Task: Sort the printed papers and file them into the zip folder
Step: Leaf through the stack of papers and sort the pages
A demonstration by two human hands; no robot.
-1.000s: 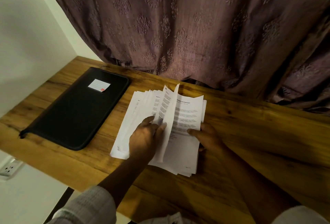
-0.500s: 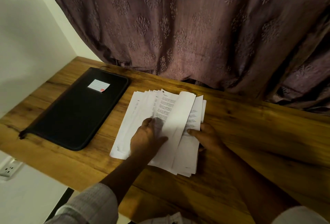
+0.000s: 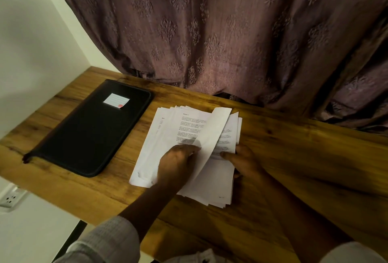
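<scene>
A fanned stack of printed papers (image 3: 168, 137) lies on the wooden desk (image 3: 294, 158). One blank-backed sheet (image 3: 214, 132) curls up off the middle of the stack. My left hand (image 3: 176, 164) rests on the left part of the stack and its fingertips hold the lifted sheet's lower edge. My right hand (image 3: 243, 160) holds the stack's right edge, thumb on top of the printed page. The black zip folder (image 3: 88, 132) lies closed and flat to the left of the papers, apart from both hands. It carries a white label (image 3: 116, 100).
A mauve patterned curtain (image 3: 210, 32) hangs along the desk's back edge. A white wall (image 3: 31, 42) bounds the left side. A wall socket (image 3: 10, 198) sits below the desk's near left edge. Bare wood stretches to the right of the papers.
The sheet that stood on edge a second ago has gone down to the left. A blank-backed sheet then leaned over the right pile and now curls up steeper. Both hands stayed in place.
</scene>
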